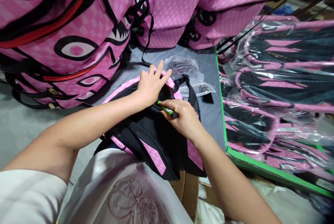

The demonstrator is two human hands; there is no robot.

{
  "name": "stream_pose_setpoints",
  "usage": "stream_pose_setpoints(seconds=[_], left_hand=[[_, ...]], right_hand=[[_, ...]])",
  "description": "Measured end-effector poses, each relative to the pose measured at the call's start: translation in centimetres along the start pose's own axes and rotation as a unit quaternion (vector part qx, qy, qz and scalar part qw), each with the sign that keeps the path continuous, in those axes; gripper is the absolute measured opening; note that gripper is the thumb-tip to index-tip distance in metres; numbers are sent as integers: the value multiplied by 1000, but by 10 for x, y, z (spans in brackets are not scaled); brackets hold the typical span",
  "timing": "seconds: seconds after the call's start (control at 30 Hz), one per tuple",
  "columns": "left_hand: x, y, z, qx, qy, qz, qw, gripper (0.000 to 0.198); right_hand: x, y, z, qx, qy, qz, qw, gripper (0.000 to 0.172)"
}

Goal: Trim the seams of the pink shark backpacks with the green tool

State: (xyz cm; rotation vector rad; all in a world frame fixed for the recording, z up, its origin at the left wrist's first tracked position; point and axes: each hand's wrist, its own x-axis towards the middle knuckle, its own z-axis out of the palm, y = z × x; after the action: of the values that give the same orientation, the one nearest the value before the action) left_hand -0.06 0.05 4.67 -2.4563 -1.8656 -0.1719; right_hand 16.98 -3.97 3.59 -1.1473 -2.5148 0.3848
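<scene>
A black backpack with pink trim (167,137) lies in front of me, partly over the table's near edge. My left hand (153,84) rests on its upper part, fingers spread across the pink edging. In my right hand (182,116) is a green marker pen with a black end (168,109), gripped between thumb and fingers. The pen's other end points at the black fabric just below my left hand; whether its tip touches cannot be made out. A black strap (192,93) loops up on the backpack's right side.
Stacked pink backpacks (86,43) with eye prints rise at the left, and more pink bags (169,5) stand behind. Clear plastic bags (182,67) and a dark phone (207,98) lie on the grey table (215,119). Plastic-wrapped backpacks (284,85) fill the right, beyond a green edge (221,102).
</scene>
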Motion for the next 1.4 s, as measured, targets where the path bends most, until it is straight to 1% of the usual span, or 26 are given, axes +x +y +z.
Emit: stream_pose_setpoints(seconds=[0.23, 0.33, 0.47, 0.57, 0.7, 0.8, 0.9, 1.0, 1.1, 1.2, 1.33, 1.4], left_hand=[[0, 0, -4, 17, -9, 1, 1000, 88], [1, 0, -4, 29, -6, 4, 1000, 89], [1, 0, -2, 37, 3, 5, 999, 90], [0, 0, -2, 40, 9, 5, 999, 87], [-1, 0, -3, 30, 12, 2, 999, 87], [-2, 1, -4, 31, 8, -1, 999, 87], [-2, 1, -3, 39, 13, 3, 999, 87], [-2, 1, -2, 47, 25, 4, 999, 88], [-3, 1, 0, 49, 33, 5, 998, 87], [-3, 1, 0, 48, 33, 2, 998, 87], [-5, 1, -1, 49, 27, 4, 998, 88], [-6, 1, -2, 48, 25, 2, 999, 88]], right_hand=[[0, -1, 2, 14, 13, 9, 1000, 24], [0, -3, 3, -10, 15, 29, 999, 23], [0, -7, 3, 1, 19, 49, 999, 23], [0, -9, 3, -24, 23, 73, 997, 22], [-1, -13, 4, -17, 34, 77, 996, 23], [-2, -16, 5, -46, 40, 93, 994, 20], [-3, -18, 7, -32, 49, 91, 994, 21], [-3, -20, 8, -43, 48, 105, 992, 18], [-3, -21, 9, -35, 61, 112, 991, 19], [-4, -23, 11, -44, 65, 129, 989, 19], [-6, -25, 13, -16, 87, 122, 989, 21], [-7, -25, 15, -21, 92, 128, 987, 20]])
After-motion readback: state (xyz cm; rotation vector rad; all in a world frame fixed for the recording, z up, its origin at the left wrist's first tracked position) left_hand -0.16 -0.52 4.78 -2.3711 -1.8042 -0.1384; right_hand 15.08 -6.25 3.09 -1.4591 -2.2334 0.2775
